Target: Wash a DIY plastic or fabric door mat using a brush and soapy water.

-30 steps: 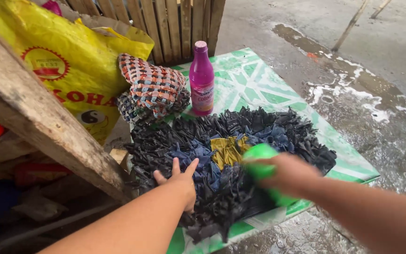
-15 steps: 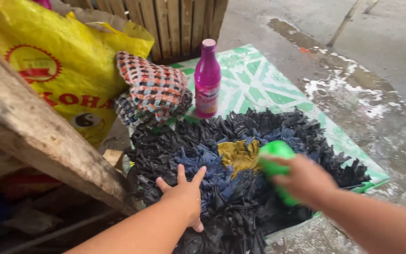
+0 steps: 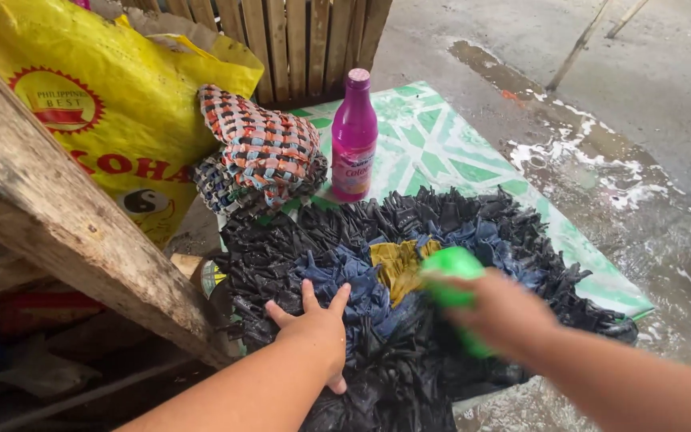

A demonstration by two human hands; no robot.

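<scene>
While your left hand [image 3: 313, 332] lies flat, fingers spread, holding nothing and pressing the near edge of the shaggy black-and-blue rag mat [image 3: 409, 264], your right hand [image 3: 501, 316] is closed around a bright green brush [image 3: 451, 276] touching the mat beside its yellow centre. The mat lies on a green-and-white patterned sheet [image 3: 441, 148]. Beyond it stand a pink bottle [image 3: 353, 136], folded woven mats [image 3: 261, 152] and a yellow sack [image 3: 97, 104].

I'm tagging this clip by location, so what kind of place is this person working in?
Probably an outdoor washing spot in a yard. The concrete ground is wet with soapy puddles, a shaggy rag mat lies on a green patterned board, and a slatted wooden fence stands behind a pink bottle.
</scene>
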